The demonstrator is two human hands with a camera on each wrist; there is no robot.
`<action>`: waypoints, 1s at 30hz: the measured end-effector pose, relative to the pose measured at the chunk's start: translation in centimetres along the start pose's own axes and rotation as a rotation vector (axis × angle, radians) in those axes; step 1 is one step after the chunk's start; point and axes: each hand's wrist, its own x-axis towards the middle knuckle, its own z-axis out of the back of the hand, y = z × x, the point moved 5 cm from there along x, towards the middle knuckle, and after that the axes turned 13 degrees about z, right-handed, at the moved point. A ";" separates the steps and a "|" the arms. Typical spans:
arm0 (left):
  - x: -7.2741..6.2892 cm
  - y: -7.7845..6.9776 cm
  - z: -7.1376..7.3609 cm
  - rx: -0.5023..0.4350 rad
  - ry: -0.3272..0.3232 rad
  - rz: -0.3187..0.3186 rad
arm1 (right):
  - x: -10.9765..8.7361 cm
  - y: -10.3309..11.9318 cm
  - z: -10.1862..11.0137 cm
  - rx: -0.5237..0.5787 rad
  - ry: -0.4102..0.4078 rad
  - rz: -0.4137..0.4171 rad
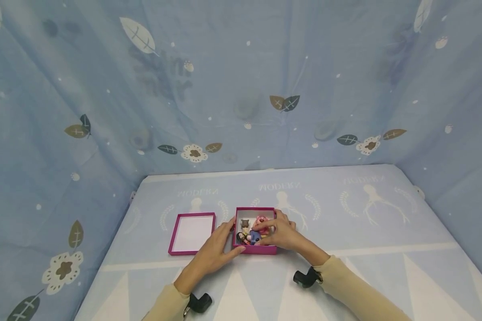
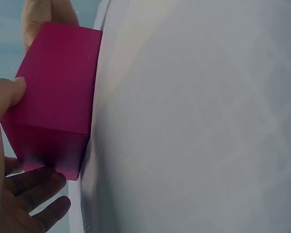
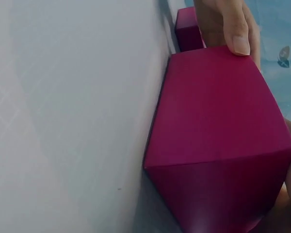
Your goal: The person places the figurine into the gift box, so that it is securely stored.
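An open magenta box [image 1: 255, 250] sits on the blue cloth and holds small toy figures: a brown bear [image 1: 245, 222], a pink one [image 1: 260, 220] and a blue-clad one [image 1: 252, 238]. My left hand [image 1: 233, 238] braces the box's near-left corner, fingers straight along the left wall and thumb on the front. The left wrist view has the thumb [image 2: 8, 94] pressing the box [image 2: 58, 92]. My right hand [image 1: 257, 235] reaches into the box from the right, its index finger and thumb curled round the blue-clad figure. In the right wrist view the box [image 3: 218, 126] fills the frame.
The box's magenta lid [image 1: 192, 233] lies inside-up just left of the box, also seen as the lid [image 3: 186, 26] in the right wrist view. Blue leaf-print cloth [image 1: 241, 89] walls in the back and both sides. The table's front edge is out of frame.
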 end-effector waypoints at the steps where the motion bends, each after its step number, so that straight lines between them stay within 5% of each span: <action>1: 0.0 0.0 0.0 -0.001 -0.002 0.000 | 0.0 0.0 0.0 0.012 0.002 0.001; 15: 0.1 0.1 -0.1 0.014 0.011 -0.002 | 0.1 0.0 0.7 0.000 0.119 0.071; 30: 0.1 0.1 -0.1 0.011 0.004 -0.009 | 0.3 0.0 0.9 0.008 0.142 0.074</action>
